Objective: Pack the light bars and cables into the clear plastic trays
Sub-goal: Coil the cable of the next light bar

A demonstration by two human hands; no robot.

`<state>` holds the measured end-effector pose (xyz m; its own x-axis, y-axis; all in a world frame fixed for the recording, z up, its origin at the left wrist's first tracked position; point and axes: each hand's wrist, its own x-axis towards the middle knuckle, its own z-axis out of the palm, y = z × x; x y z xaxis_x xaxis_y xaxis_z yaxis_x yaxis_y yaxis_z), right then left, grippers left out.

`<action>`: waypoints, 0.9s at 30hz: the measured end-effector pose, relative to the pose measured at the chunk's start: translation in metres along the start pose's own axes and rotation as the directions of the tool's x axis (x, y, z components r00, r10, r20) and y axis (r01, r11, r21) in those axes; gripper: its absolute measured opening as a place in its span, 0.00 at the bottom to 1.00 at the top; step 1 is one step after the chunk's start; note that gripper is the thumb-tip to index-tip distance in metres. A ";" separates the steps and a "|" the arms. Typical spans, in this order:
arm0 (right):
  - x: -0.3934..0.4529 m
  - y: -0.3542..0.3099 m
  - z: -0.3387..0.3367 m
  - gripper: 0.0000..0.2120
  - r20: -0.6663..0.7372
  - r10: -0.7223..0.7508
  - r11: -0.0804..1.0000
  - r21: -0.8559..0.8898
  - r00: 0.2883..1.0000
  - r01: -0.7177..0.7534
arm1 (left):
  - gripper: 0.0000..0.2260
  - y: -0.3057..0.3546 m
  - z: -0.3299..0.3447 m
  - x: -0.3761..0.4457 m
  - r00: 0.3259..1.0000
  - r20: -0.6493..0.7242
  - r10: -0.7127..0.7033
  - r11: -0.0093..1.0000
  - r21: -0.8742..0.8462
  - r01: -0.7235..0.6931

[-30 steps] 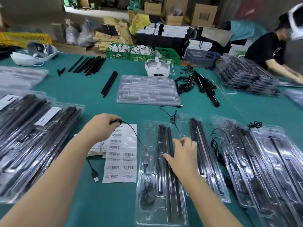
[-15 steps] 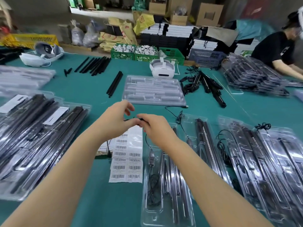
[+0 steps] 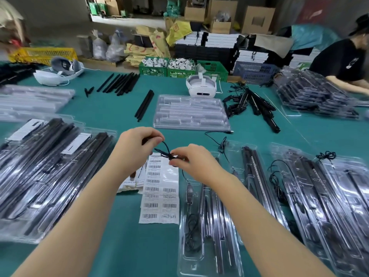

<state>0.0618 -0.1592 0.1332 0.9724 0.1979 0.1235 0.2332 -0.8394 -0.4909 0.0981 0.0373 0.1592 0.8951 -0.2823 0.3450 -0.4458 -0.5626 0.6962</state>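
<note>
Head view puts both my forearms over the near edge of the bench, and I see the hands close together above the label sheet. My left hand pinches one end of a small folded bundle of cable; my right hand pinches the other end, fingers curled on it. From there the cable hangs down to a controller lying in the open tray just right of the sheet, beside the bars already seated there.

My worry is that trailing run: if I pull the bundle too far left or up, I judge the controller could lift out and drag the bars from their slots. A loose pinch would let the loops spring apart.

Room is tight. Filled trays crowd the left side, more trays overlap on the right. Bare cloth shows only near me between them. Further in, empty trays sit mid-bench, then loose bars toward the far edge.
</note>
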 end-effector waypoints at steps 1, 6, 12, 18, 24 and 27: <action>-0.001 -0.001 -0.001 0.10 -0.003 -0.010 1.000 0.010 1.000 0.010 | 0.05 0.000 0.000 0.000 1.000 -0.012 0.006 1.000 0.000 -0.006; -0.006 0.008 -0.004 0.09 -0.108 0.025 0.998 0.054 0.994 -0.019 | 0.04 -0.014 -0.009 -0.003 1.000 0.014 -0.017 0.998 0.054 0.016; -0.011 0.003 0.003 0.10 -0.158 -0.007 1.000 -0.029 0.987 0.003 | 0.08 -0.014 -0.006 -0.012 0.992 0.120 -0.025 0.999 -0.043 0.030; -0.012 -0.001 0.019 0.15 -0.126 0.023 0.999 -0.043 0.992 -0.029 | 0.05 -0.007 0.005 -0.006 0.989 0.140 -0.037 0.999 0.045 0.031; -0.010 -0.002 0.005 0.21 0.173 0.055 0.982 0.168 0.983 -0.084 | 0.10 0.000 -0.004 -0.007 0.973 0.225 0.047 0.993 0.096 -0.070; -0.004 -0.005 -0.007 0.14 0.290 0.013 0.945 0.310 0.957 -0.107 | 0.11 0.010 -0.009 -0.005 0.960 0.267 0.082 0.986 0.116 -0.117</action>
<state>0.0569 -0.1593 0.1408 0.9355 0.3253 -0.1383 0.1186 -0.6576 -0.7440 0.0897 0.0404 0.1702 0.8222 -0.5246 0.2206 -0.5445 -0.6124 0.5731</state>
